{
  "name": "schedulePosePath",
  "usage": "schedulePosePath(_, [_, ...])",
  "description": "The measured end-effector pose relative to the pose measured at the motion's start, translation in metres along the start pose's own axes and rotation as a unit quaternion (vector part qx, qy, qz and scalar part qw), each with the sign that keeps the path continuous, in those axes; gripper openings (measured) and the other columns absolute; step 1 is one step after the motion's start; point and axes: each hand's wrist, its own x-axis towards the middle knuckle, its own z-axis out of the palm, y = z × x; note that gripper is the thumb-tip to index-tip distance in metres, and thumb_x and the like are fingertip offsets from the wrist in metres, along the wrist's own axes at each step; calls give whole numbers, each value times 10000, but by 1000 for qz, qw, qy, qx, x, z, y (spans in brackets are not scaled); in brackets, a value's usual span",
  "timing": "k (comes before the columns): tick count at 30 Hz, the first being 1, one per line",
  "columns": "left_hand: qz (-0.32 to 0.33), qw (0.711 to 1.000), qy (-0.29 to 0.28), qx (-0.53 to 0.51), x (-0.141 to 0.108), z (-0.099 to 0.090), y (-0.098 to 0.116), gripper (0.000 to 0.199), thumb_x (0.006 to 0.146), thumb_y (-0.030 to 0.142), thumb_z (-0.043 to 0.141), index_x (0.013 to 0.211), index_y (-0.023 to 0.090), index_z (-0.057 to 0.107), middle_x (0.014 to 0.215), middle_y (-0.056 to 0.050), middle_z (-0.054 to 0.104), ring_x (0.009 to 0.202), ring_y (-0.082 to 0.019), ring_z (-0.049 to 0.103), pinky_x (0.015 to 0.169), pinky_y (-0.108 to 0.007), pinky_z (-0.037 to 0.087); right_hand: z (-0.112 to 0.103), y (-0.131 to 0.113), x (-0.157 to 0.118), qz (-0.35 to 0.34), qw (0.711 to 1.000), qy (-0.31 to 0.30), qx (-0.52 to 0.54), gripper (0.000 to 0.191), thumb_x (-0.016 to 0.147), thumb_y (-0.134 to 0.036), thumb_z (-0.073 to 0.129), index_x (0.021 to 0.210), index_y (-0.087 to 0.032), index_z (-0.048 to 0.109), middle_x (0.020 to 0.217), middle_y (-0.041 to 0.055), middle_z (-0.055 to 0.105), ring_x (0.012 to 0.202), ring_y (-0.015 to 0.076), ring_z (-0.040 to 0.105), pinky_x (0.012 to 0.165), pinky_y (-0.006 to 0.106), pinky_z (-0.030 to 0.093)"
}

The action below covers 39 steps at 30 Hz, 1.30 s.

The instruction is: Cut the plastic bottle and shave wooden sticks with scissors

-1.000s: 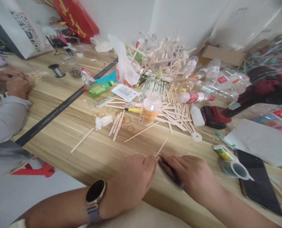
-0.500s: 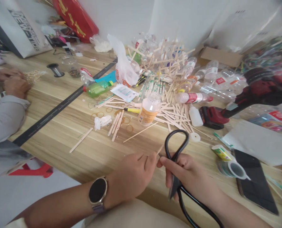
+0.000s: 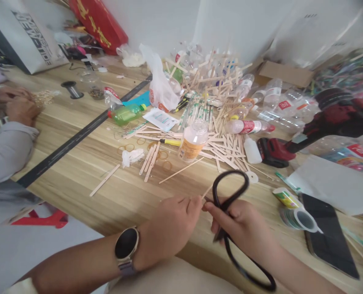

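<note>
My left hand [image 3: 175, 224], with a watch [image 3: 127, 245] on its wrist, is closed round a thin wooden stick [image 3: 207, 191] whose tip sticks out past the fingers. Touching close beside it, my right hand [image 3: 239, 220] grips black-handled scissors [image 3: 230, 188]. One handle loop points up and the other hangs toward the lower right. The blades are mostly hidden by my right fingers. Beyond my hands, a clear jar with an orange label [image 3: 193, 143] stands among loose wooden sticks [image 3: 226, 151].
A person's hands [image 3: 21, 104] are at the far left. A green bottle [image 3: 128, 114], a plastic bag [image 3: 161, 90] and a heap of sticks and bottles fill the back. A red and black power tool [image 3: 319, 126], a tape roll [image 3: 300, 219] and a phone [image 3: 331, 234] lie right.
The scissors have turned in my right hand; the upper loop leans further right and the lower loop has swung. My left hand has barely moved.
</note>
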Motion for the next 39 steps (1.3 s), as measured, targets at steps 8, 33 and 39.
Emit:
schedulePosePath(8, [51,996,19,69,-1,1,0,300,897,31,349,1134,41,533,765,-104,669,659,-222,639,530,-304,484,-3,-2,2,-1,1000,-14,-13,560,1019,-476,257,926,-140,696,554,40,672,389,155,610,370,220,430])
schedulePosePath(33, [-128,890,8,-438,13,-2,-4,299,1026,325,294,919,192,540,798,7,603,747,-126,567,712,-251,414,5,-9,3,186,832,-72,517,478,746,-643,671,767,-180,552,384,-45,541,230,103,456,231,134,288])
schedulePosePath(39, [-166,906,14,-389,12,-3,3,288,1010,309,321,789,202,472,697,27,516,649,-127,488,626,-264,341,4,-9,-2,4,991,67,119,478,945,-535,456,649,-176,565,512,26,621,399,130,602,376,196,424])
